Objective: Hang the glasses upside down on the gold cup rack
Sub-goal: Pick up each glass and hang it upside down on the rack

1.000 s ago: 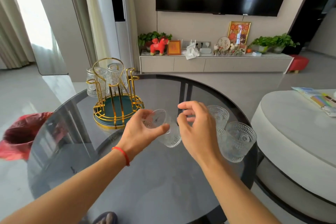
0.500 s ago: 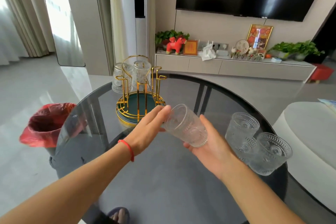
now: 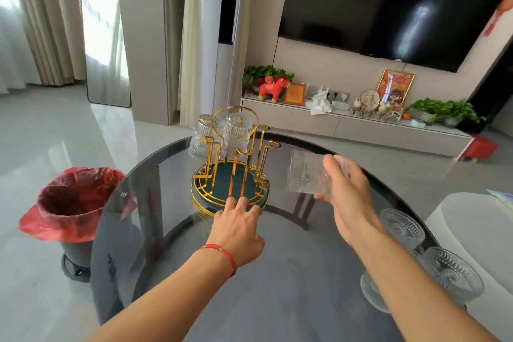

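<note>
Fingers [image 3: 331,161] of the right hand [image 3: 352,197] clamp a blurred glass [image 3: 309,175] in the air just right of the gold cup rack [image 3: 231,164]. The left hand [image 3: 238,226], fingers spread, touches the rack's base. Two glasses [image 3: 219,130] already hang on the rack.

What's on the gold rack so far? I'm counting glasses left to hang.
Two glasses hang upside down on the gold rack's far pegs; near pegs look bare. Anything behind those glasses is hidden.
</note>
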